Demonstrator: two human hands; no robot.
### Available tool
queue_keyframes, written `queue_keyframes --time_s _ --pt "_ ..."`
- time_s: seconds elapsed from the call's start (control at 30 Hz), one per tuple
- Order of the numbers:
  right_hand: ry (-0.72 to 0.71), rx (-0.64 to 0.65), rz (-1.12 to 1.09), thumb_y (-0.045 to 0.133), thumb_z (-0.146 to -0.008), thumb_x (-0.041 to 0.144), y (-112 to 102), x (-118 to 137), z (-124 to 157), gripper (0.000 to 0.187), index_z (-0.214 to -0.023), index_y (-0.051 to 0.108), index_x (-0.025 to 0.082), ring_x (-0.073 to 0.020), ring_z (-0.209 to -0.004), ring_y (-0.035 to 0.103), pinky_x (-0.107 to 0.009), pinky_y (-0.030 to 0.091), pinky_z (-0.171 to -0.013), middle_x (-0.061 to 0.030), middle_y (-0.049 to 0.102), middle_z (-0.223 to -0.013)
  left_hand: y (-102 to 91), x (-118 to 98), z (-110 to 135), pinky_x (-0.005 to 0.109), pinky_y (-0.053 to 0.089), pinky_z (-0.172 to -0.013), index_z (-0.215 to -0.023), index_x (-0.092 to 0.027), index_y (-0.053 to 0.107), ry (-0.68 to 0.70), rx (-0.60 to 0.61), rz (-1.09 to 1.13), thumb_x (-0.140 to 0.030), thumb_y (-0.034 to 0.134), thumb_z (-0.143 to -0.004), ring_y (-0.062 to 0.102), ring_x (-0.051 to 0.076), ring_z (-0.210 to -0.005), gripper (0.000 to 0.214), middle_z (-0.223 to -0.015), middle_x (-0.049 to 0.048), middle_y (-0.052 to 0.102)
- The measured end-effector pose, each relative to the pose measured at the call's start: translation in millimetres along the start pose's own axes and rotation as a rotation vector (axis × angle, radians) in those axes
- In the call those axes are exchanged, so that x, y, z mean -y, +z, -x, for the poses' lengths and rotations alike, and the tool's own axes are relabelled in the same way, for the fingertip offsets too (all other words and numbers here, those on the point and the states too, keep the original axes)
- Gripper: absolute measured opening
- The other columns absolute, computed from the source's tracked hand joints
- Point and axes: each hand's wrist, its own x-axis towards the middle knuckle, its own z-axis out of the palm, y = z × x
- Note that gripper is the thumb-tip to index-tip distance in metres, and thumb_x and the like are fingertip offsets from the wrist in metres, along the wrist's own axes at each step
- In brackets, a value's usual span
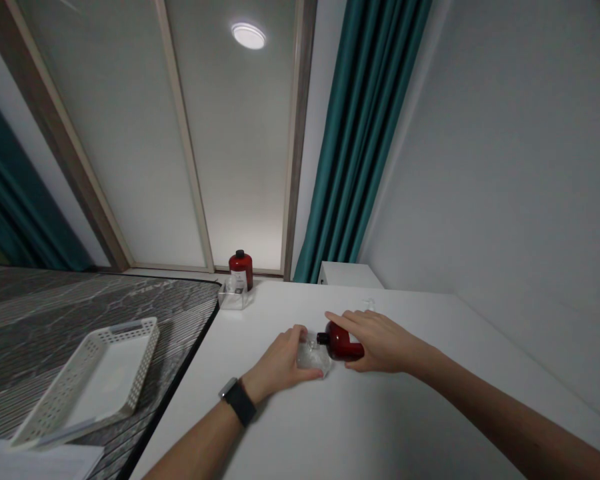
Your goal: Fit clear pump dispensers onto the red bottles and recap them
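Observation:
My right hand is wrapped round a dark red bottle with a black neck and a pale label, tipped onto its side. The bottle's mouth points left over a clear container on the white table. My left hand, with a dark watch on its wrist, holds that container from the left between thumb and fingers. I cannot tell whether anything flows from the bottle. Just beyond my right hand, a small clear object stands on the table, partly hidden.
At the table's far left corner stands another red bottle with a black cap, behind a clear box. Left of the table, a white basket and white paper lie on a grey patterned surface. A white cabinet and teal curtain are behind.

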Motion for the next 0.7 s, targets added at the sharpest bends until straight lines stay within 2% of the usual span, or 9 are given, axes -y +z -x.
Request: queue_keyframes --time_s 0.7 --pt "0.005 0.002 -0.006 0.071 -0.074 0.036 -0.8 0.1 -0.1 0.087 -0.151 0.036 0.019 -0.0319 -0.104 0.062 -0.044 0.044 -0.092 -0.0147 0.065 -0.121 -4.5 -4.7 0.5 0.043 0.048 -0.087 -0.113 -0.019 0.049 -0.022 0.011 -0.039 -0.041 0.082 -0.068 0.061 0.033 -0.101 0.061 -0.111 0.0124 0.064"
